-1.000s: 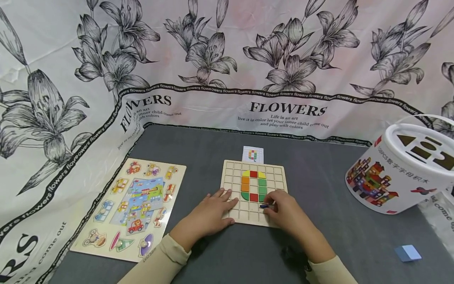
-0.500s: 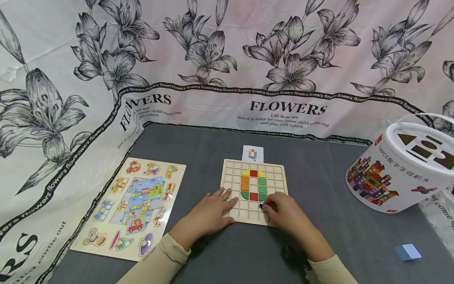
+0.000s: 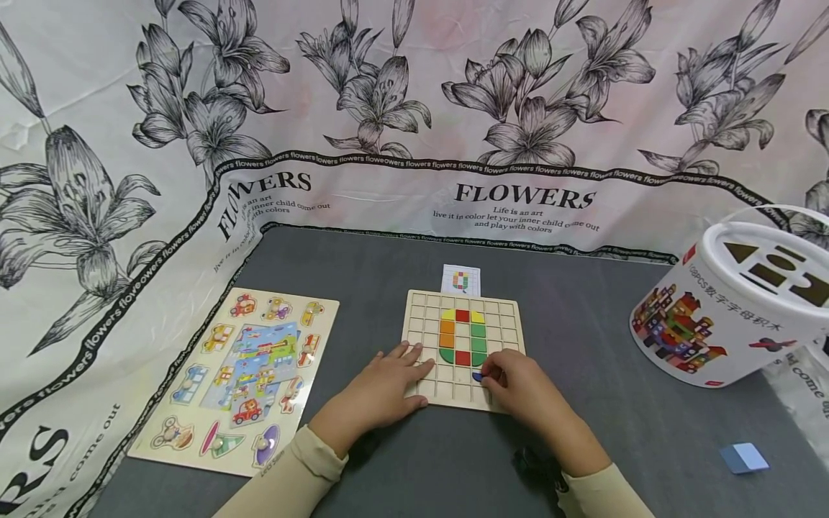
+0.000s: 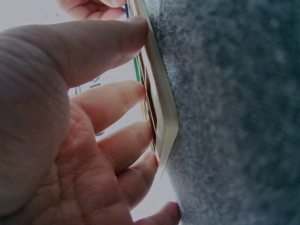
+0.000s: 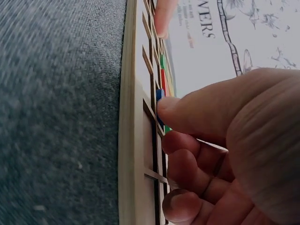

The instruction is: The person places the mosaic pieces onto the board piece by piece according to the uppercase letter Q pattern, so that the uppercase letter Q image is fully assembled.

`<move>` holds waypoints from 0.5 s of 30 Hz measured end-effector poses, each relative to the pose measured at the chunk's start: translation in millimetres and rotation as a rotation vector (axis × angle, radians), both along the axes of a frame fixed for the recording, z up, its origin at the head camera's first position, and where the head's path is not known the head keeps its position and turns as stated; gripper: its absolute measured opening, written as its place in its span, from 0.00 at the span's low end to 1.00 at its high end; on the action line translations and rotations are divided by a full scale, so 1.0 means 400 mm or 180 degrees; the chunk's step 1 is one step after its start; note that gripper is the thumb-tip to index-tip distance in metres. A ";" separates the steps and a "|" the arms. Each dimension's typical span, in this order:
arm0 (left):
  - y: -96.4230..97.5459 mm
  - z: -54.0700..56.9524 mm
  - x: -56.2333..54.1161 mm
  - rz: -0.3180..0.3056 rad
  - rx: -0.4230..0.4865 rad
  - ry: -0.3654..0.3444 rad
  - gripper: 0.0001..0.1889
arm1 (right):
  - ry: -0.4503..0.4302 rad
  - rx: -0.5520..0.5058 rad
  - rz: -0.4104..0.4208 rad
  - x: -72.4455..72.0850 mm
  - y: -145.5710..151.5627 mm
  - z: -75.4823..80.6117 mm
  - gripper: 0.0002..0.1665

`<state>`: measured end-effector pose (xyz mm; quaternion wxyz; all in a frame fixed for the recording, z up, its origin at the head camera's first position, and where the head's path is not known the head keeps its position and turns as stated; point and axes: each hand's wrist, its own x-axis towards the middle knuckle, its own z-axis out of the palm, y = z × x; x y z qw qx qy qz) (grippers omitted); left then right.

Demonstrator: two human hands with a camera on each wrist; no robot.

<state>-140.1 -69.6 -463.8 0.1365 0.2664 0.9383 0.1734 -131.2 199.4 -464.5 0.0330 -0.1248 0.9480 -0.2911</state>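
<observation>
A wooden grid board (image 3: 424,316) lies on the dark cloth. Yellow, red, orange and green pieces form a ring on it, with red squares (image 3: 463,316) at top and bottom. My left hand (image 3: 378,388) rests on the board's left side, fingers extended and spread; in the left wrist view its thumb (image 4: 112,40) touches the edge. At the lower right of the ring, my right hand (image 3: 524,381) pinches a small blue piece (image 5: 160,93) between thumb and finger, low over the grid. The fingers partly hide the piece, so its full outline is unclear.
A small card (image 3: 461,279) with a coloured ring pattern lies behind the board. Left is a vehicle puzzle board (image 3: 194,352) with picture cards on it. A white bucket (image 3: 719,324) with a shape-cut lid stands at right, and a blue block (image 3: 745,459) lies nearer.
The blue piece has turned and moved slightly left in my right hand, and lies flatter by the grid cell below the ring. My left hand has stayed in place.
</observation>
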 end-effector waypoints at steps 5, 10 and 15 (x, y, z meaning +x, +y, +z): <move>-0.001 -0.002 -0.002 -0.0009 -0.0005 0.0029 0.34 | -0.0009 0.0018 0.0000 0.000 -0.003 -0.001 0.05; -0.004 -0.004 -0.003 -0.0014 -0.0003 0.0033 0.34 | -0.0031 0.0064 -0.0061 0.001 -0.008 -0.003 0.07; -0.006 -0.003 -0.003 -0.0020 0.0012 0.0045 0.34 | -0.0002 0.0122 -0.0064 0.001 -0.016 -0.005 0.08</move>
